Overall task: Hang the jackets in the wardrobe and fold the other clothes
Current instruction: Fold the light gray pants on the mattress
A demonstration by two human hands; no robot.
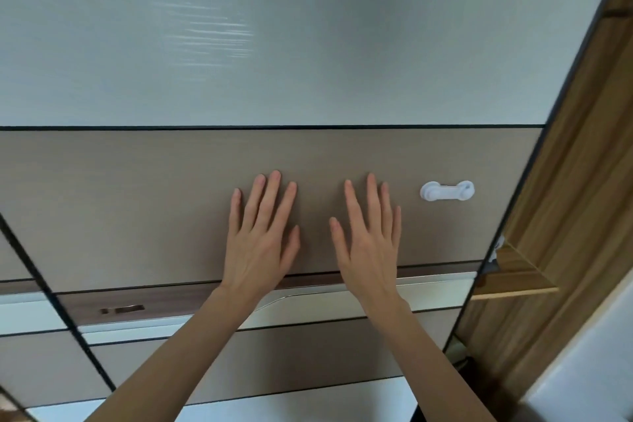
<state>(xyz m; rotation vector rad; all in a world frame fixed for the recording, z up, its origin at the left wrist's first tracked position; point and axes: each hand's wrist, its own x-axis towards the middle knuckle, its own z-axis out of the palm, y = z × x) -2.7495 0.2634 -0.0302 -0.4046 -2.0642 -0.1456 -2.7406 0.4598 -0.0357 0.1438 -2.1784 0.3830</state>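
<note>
Up against the wardrobe door [137, 202], both hands are flat on its brown middle panel, fingers straight and spread, holding nothing: the left hand [262, 233] and the right hand [368, 236] sit side by side, level with each other. Just beyond the right hand, towards the door's dark right edge, sits a white plastic child-lock latch [447, 190], lying sideways with its long axis across the panel. The right hand is clearly the nearer one to it and to the wooden frame [561, 181] past that edge. By my reading, the door slides, so the push runs sideways. No jackets or other clothes are in view. No brand, label or readable writing anywhere.
</note>
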